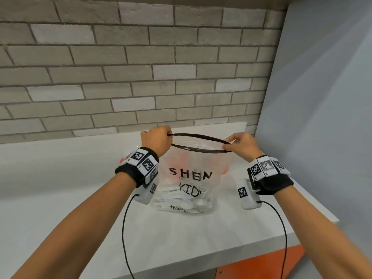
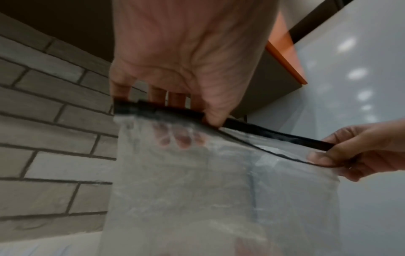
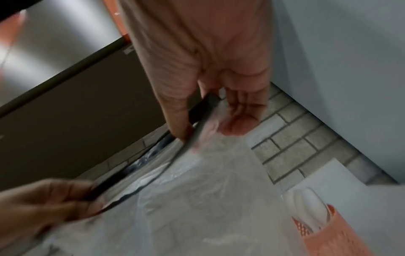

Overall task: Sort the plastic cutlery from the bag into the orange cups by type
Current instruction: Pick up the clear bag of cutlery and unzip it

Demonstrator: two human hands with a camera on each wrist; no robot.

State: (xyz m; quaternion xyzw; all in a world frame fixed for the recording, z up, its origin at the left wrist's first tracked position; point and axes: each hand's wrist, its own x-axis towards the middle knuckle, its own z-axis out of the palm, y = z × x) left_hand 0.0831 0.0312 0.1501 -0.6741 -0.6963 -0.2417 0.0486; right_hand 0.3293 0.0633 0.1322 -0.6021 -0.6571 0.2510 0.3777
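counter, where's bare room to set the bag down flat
Bare counter lies left of the left hand, and in front of the bag toward the near edge. Crowded behind the bag: an orange cup stands there. The right strip by the grey wall is narrow.

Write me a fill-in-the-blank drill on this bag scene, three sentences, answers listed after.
1. The left hand and right hand hold the bag by its black ____.
2. The bag's mouth is pulled ____.
3. The white cutlery lies at the ____ of the bag.

Answers: rim; open; bottom
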